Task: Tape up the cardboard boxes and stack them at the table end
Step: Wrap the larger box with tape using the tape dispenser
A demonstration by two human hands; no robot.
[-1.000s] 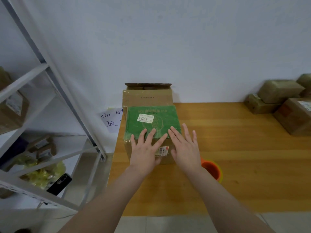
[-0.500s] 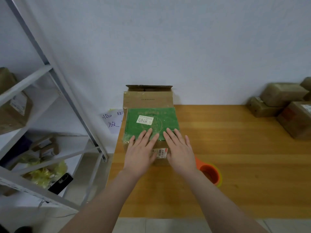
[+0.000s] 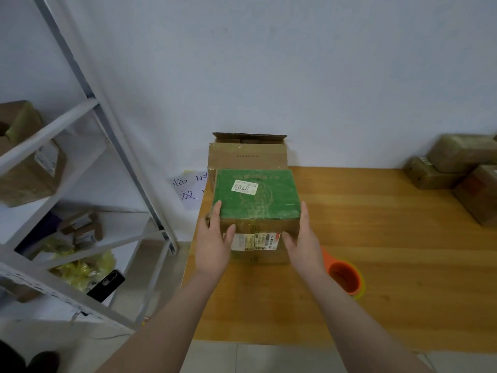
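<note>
I have the green-topped box (image 3: 256,196) standing at the left end of the table (image 3: 390,238). Glossy tape runs over its green top, which carries a white sticker (image 3: 244,187), and down the seam of its brown front face past the shipping label (image 3: 254,241), so I judge this one sealed. My left hand (image 3: 213,243) lies against the box's left side, fingers stretched flat along the edge and thumb on the front face. My right hand (image 3: 305,238) mirrors it on the right side. Both hands are spread, with the box between them and nothing curled in either. I read this as squaring the box into place or readying a lift; I cannot tell whether it has left the table. Directly behind the box, touching it or nearly so, a taller brown box (image 3: 247,156) stands against the wall (image 3: 295,76) with its top flaps up, so I judge it is yet to be closed and taped. To the box's right and nearer me, the orange tape roll (image 3: 344,277) lies just beside my right forearm. Far to the box's right sit several brown boxes (image 3: 457,153), one on another; I cannot tell whether they are finished. To the box's left, off the table, are a handwritten paper note (image 3: 189,192), a metal rack (image 3: 126,162) holding parcels, and a dark phone (image 3: 106,286).
</note>
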